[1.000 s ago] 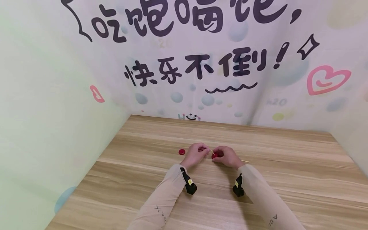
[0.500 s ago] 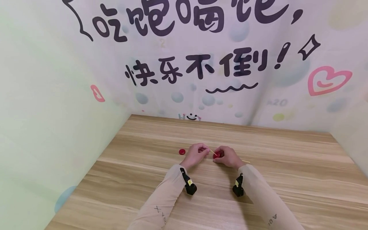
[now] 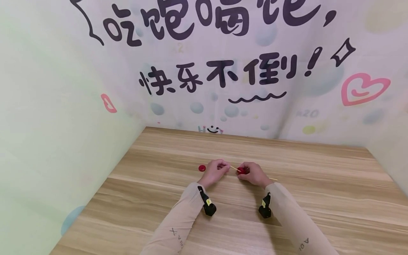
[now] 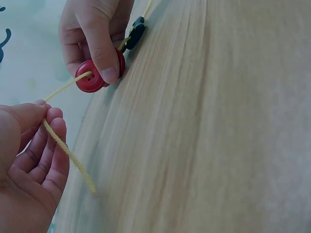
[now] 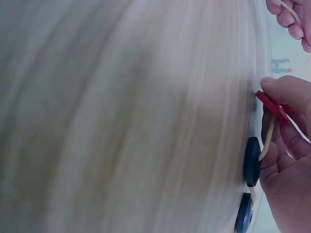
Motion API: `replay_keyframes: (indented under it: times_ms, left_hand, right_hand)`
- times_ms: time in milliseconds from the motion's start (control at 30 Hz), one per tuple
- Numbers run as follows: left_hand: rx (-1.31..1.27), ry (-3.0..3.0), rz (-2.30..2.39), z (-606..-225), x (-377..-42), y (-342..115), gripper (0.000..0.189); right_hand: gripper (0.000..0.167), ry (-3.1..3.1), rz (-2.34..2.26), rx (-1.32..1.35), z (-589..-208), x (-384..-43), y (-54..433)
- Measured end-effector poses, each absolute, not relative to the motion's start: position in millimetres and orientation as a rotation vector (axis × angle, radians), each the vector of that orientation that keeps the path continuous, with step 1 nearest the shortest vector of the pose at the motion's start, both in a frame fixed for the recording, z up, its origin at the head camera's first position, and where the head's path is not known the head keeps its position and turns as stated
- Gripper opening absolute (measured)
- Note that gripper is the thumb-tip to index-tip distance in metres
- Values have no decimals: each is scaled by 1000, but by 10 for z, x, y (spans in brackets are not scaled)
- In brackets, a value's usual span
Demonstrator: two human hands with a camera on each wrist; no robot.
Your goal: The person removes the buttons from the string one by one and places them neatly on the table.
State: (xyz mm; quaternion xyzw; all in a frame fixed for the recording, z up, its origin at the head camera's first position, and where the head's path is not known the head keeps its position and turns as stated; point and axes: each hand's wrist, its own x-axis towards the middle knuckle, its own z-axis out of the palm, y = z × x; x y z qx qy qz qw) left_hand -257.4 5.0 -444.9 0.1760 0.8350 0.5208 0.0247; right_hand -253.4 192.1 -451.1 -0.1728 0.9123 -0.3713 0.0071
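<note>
My left hand (image 3: 216, 172) pinches a yellow string (image 4: 65, 89) between thumb and fingers, and the loose end hangs below in the left wrist view. Facing it, my right hand (image 3: 254, 173) pinches a red button (image 4: 89, 77) between thumb and fingers; the string comes out through one of its holes. Another red edge (image 4: 121, 62) shows behind the right thumb. Beyond that hand, dark buttons (image 5: 252, 161) sit on the same string, mostly edge-on in the right wrist view. The string between the hands is fairly straight.
A loose red button (image 3: 202, 168) lies on the wooden table (image 3: 165, 156) just left of my left hand. The string's far part (image 3: 273, 179) sticks out to the right of my right wrist. A printed cloth wall (image 3: 178, 117) stands behind the table.
My left hand has shifted slightly left, and more string shows between the hands. The right hand with the red button has moved a little to the right.
</note>
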Motion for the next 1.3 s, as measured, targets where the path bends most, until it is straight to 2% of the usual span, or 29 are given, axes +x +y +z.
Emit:
replay_keyframes:
  times_ms: [133,800,1300]
  left_hand:
    - [533,2586,1606,-4463,-2580,40,12]
    - [465,2551,1662,-4467,-2582,29,12]
    - [556,2570,1633,-4483,-2572,16,13]
  right_hand:
    - [8,2871,-1128,-547,-4511,-2526,1922]
    - [12,2853,-1036,-689,-4504,-2499,1936]
    - [4,2936,-1137,-591,-4440,-2468,1911]
